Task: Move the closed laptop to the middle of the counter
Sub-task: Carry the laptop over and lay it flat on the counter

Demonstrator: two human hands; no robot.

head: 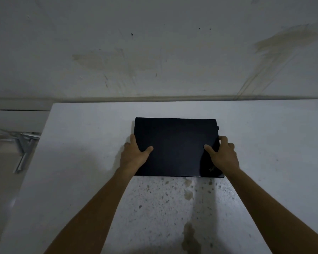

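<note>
Head view: a closed black laptop (174, 143) lies flat on the white desk (81, 162), near the wall. The left hand (134, 156) and right hand (223, 156) grip its side edges, thumbs on the lid.

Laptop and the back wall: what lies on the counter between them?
Nothing; the head view shows bare white counter between the laptop and the stained wall.

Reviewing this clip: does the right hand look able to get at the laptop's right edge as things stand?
Yes, it seems so. The right hand already wraps the right edge of the closed laptop, thumb on the lid, and nothing on the counter blocks it. The left hand grips the opposite edge.
</note>
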